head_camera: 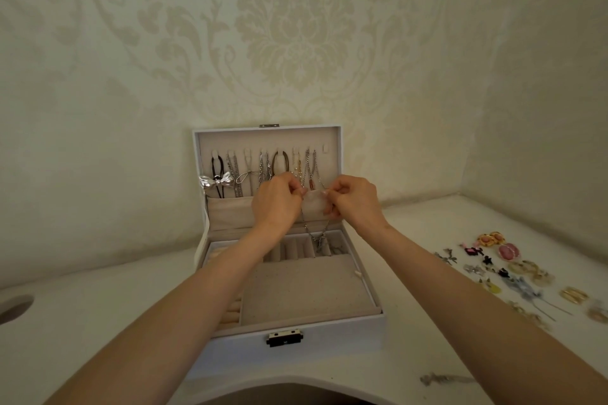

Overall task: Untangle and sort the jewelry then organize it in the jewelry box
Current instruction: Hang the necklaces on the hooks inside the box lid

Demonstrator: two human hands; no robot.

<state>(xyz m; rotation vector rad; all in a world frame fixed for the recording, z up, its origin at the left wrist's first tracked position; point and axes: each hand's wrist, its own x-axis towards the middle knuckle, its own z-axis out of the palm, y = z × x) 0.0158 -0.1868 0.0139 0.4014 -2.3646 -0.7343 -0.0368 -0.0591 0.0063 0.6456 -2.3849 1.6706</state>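
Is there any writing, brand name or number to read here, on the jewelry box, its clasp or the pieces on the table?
None can be read.
Jewelry box: plain white, no lettering.
Clasp: dark, any marking too small to tell.
Earrings on the table: too small to show any stamp.
Necklace pinched by the left hand and right hand: no writing visible.
Wallpaper: pattern only.

Jewelry box (345,332) open on white table (98,322), lid upright at back. Left hand (276,204) and right hand (355,200) raised in front of box lid, fingers curled, together pinching pendant necklace (315,204); pale disc between fingertips, chain loop dangling over box's rear compartments. Hung necklaces (263,168) in row on lid hooks. Silver bow (215,181) at lid's left side. Earrings (513,270) spread on table right of box. Small silver piece (434,379) near box's front right corner.
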